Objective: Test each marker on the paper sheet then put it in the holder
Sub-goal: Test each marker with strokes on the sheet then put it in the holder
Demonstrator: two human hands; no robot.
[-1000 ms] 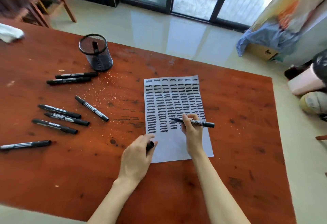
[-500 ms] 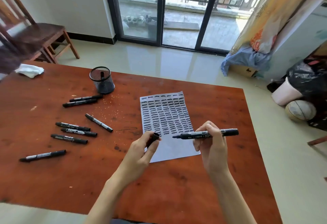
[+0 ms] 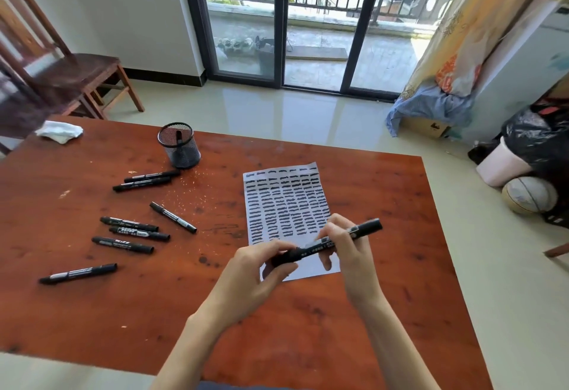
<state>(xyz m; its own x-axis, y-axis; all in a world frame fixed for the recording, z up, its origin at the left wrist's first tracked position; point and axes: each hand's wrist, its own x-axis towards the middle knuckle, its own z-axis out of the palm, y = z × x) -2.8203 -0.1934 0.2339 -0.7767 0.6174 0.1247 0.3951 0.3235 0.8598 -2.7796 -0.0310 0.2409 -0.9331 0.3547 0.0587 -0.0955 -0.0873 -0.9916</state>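
Both hands up over the near end of the sheet point(image 3: 286, 202), and I've got one marker point(image 3: 328, 243) between them. Right hand point(image 3: 348, 245) pinches the barrel near its middle, fingers curled round it; left hand point(image 3: 255, 269) grips the near, capped end with thumb and fingertips. The marker is a slim black cylinder with a white label band, slanting up to the right, held clear of the table point(image 3: 308, 343).

The sheet is white, rectangular, lying flat, covered in rows of short black strokes, with only its near strip blank.

Counting loose markers to my left: seven on the wood, all black with pale labels — a pair point(image 3: 144, 180) side by side just this side of the holder point(image 3: 179, 145), one point(image 3: 173, 218) alone on a diagonal, three point(image 3: 132, 232) roughly parallel, and one point(image 3: 78, 273) nearest the edge. The holder is a round black mesh cup, upright, one marker standing inside.

The table is reddish-brown wood, glossy, dark-spotted. A crumpled white cloth point(image 3: 60, 131) sits at the far left corner.
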